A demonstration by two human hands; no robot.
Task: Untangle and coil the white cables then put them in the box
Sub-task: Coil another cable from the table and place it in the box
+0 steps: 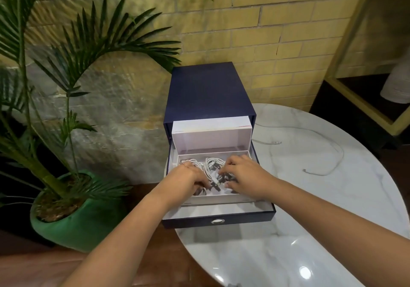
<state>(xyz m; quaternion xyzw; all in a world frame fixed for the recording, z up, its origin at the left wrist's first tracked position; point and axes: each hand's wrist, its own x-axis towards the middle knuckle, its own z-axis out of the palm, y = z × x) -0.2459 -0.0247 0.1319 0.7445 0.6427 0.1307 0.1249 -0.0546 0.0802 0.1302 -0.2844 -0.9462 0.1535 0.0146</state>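
Observation:
A dark blue box stands on the marble table with its drawer pulled out toward me. Inside the drawer sits a white tray holding coiled white cables. My left hand and my right hand both reach into the tray, fingers bent down onto the cable bundles. Whether the fingertips pinch the cables is hidden. One more white cable lies loose and uncoiled on the table to the right of the box.
The round white marble table carries the box at its left edge. A potted palm in a green pot stands close on the left. A yellow brick wall lies behind, and a dark shelf unit at the right.

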